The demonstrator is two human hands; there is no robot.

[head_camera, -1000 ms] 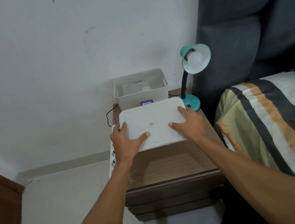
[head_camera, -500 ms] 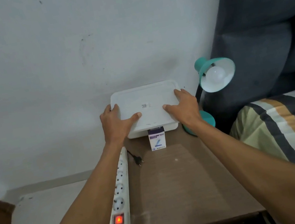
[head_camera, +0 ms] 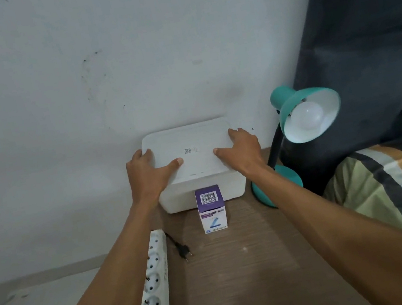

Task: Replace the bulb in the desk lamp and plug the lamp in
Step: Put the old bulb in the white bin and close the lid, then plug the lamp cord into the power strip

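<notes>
Lamp (head_camera: 306, 117) waits at right, unplugged. Our left grip (head_camera: 148, 172) and right grip (head_camera: 241, 150) press flat, open, on the box lid (head_camera: 187, 141). Next we reach for the bulb box (head_camera: 211, 208).

A white bin (head_camera: 201, 192) is sitting lidded against the wall (head_camera: 98, 63); striped bedding (head_camera: 393, 185) is lying right of the nightstand (head_camera: 241, 266).

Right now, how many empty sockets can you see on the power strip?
4 on the power strip along the table's left edge, in a row from far to near; the forearm and frame edge may hide more.
</notes>
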